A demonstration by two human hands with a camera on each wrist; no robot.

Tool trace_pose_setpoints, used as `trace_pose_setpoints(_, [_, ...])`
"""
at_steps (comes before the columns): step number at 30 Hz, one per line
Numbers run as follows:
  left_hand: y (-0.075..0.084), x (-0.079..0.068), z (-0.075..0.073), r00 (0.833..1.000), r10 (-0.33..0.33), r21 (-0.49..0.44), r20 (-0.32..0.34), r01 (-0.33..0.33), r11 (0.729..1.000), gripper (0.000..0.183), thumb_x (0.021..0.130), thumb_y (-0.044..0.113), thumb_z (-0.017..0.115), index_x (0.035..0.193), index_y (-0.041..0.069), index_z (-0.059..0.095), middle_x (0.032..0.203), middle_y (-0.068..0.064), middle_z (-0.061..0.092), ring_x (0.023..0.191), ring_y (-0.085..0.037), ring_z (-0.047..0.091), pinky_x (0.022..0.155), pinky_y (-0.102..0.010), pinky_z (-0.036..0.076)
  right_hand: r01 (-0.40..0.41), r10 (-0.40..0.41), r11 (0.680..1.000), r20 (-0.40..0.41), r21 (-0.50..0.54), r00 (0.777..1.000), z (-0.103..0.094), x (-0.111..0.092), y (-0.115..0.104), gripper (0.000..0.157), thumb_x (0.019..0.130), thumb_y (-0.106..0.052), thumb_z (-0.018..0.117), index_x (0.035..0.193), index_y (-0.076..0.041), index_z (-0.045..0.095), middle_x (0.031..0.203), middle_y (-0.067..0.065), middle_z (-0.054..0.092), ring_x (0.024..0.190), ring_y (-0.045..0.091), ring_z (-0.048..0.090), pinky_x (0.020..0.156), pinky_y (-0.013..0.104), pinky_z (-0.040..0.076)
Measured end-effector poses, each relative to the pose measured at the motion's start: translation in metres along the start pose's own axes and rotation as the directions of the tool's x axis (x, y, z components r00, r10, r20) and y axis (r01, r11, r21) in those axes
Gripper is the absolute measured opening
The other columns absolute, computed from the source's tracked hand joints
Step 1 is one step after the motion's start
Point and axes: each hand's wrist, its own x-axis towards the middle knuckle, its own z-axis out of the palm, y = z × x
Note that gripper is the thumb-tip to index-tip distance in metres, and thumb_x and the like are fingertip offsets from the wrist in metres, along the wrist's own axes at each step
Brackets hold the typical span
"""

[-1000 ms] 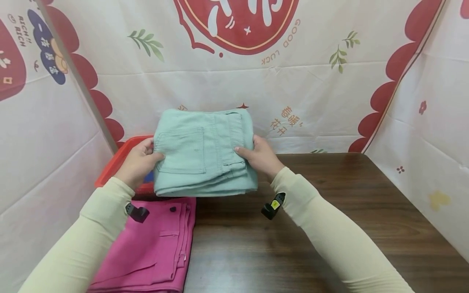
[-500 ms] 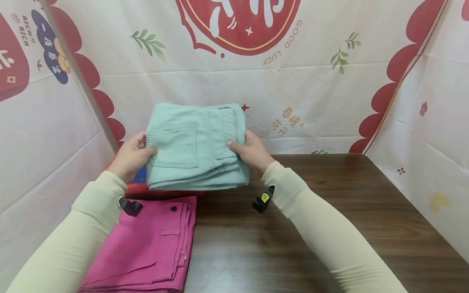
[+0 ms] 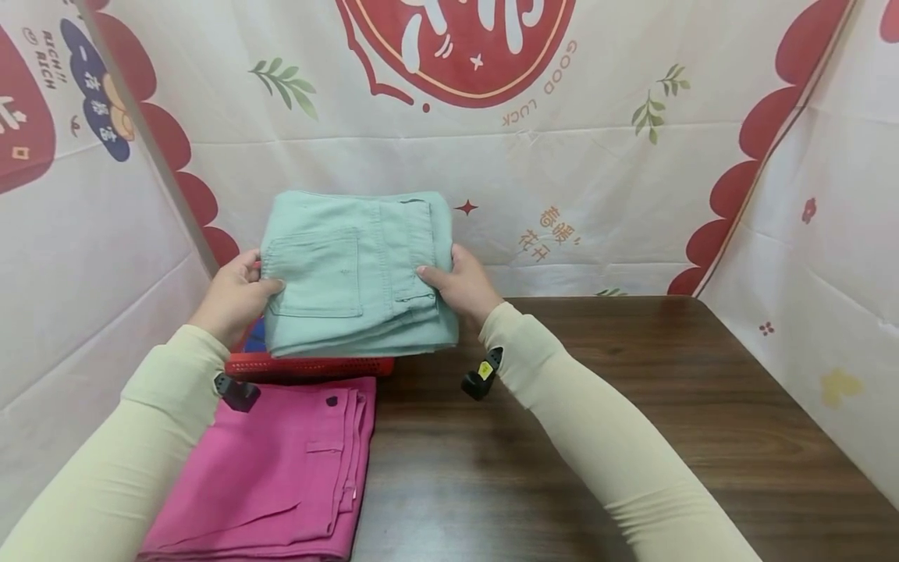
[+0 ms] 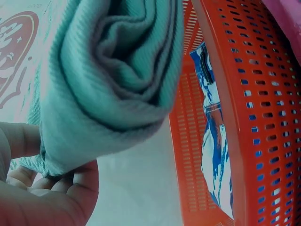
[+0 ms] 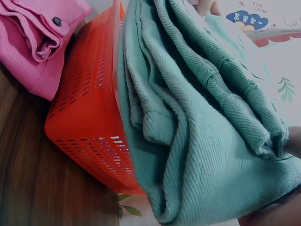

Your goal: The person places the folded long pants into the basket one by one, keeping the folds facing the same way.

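Observation:
A folded mint-green pair of pants (image 3: 323, 265) with a stitched pocket is held up in front of me, tilted so its pocket side faces me. My left hand (image 3: 235, 298) pinches its left edge, thumb on top and fingers behind. At the right edge my right hand (image 3: 469, 286) grips it the same way. Directly below and behind the pants is a red perforated basket (image 3: 316, 367), mostly hidden by them in the head view. Inside the basket, the left wrist view shows a blue-and-white garment (image 4: 216, 150). Thick folded layers fill much of both wrist views.
Folded pink pants (image 3: 267, 468) with a dark button lie on the brown wooden table (image 3: 562, 453), in front of the basket. A printed white cloth (image 3: 597, 172) hangs as a wall behind and on both sides.
Both hands have carried the mint-green pants left and slightly up, over the red basket. The pink pants have stayed in place.

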Motion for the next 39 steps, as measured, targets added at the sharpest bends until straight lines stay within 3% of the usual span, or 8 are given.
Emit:
trace_pose_setpoints(7, [0.0,0.003,-0.008,0.997,0.04,0.091,-0.062,-0.034,0.995,0.05,0.099,0.003,0.049,0.147,0.001,0.035,0.132,-0.02,0.052,0.103,-0.012,0.055,0.083,-0.022,0.048,-0.006,0.007,0.999,-0.005,0.043,1.0,0.013,0.01,-0.001,0.044,0.094,-0.02,0.07,0.133,-0.011,0.051,0.119,0.006,0.062,0.106,0.021,0.059,0.095,0.039,0.047])
trace_pose_setpoints(17, [-0.002,0.006,-0.022,0.996,0.018,0.14,-0.09,-0.006,0.99,0.051,0.101,0.008,0.046,0.147,-0.003,0.028,0.139,-0.023,0.048,0.112,-0.02,0.05,0.089,-0.028,0.042,0.012,-0.013,0.997,0.008,0.076,1.0,0.028,0.02,-0.006,0.039,0.095,-0.017,0.069,0.129,-0.009,0.052,0.115,0.006,0.063,0.102,0.02,0.061,0.091,0.037,0.05])
trace_pose_setpoints(27, [-0.009,0.012,-0.03,0.993,0.003,0.179,-0.12,0.018,0.984,0.053,0.101,0.008,0.047,0.149,-0.001,0.027,0.136,-0.024,0.048,0.109,-0.02,0.052,0.088,-0.029,0.044,-0.011,0.01,0.997,0.011,0.077,1.0,0.039,0.028,-0.006,0.043,0.095,-0.018,0.069,0.132,-0.009,0.051,0.118,0.006,0.061,0.105,0.02,0.059,0.093,0.037,0.048])
trace_pose_setpoints(39, [-0.014,0.019,-0.035,0.985,-0.046,0.146,-0.165,0.07,0.987,0.055,0.101,0.006,0.042,0.151,-0.003,0.022,0.148,-0.026,0.039,0.126,-0.032,0.043,0.105,-0.049,0.038,-0.043,0.043,0.997,0.006,0.062,0.999,0.054,0.033,-0.008,0.043,0.094,-0.02,0.069,0.132,-0.01,0.051,0.118,0.006,0.06,0.106,0.02,0.057,0.093,0.039,0.048])
